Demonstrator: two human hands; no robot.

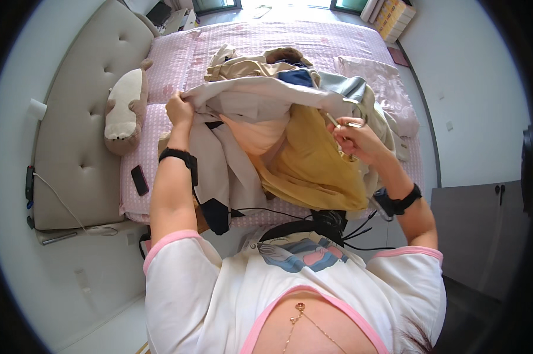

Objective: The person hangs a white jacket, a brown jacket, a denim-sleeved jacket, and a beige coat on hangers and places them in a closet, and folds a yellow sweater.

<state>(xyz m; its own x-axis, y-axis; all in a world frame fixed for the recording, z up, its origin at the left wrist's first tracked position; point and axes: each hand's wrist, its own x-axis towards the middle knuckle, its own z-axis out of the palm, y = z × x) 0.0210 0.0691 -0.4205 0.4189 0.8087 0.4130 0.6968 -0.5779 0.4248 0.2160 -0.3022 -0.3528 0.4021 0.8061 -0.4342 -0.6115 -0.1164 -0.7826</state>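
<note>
A pale beige garment [237,88], perhaps trousers, is stretched between my hands over the bed. My left hand [180,110] is closed on the left end of its upper edge. At the other end, my right hand [356,139] is wrapped around a clothes hanger [361,109] with a curved metal hook; part of the hanger is hidden by the fingers. Under and beside the pale cloth lie a mustard-yellow garment [313,165] and a peach-coloured piece of cloth [252,133].
Behind, more clothes [249,68] are heaped on the pink checked bed [331,38]. A plush toy [125,112] rests by the padded headboard [81,118], with a phone [140,180] nearer me. Black cables [331,227] hang at the near edge. A grey cabinet [479,230] stands right.
</note>
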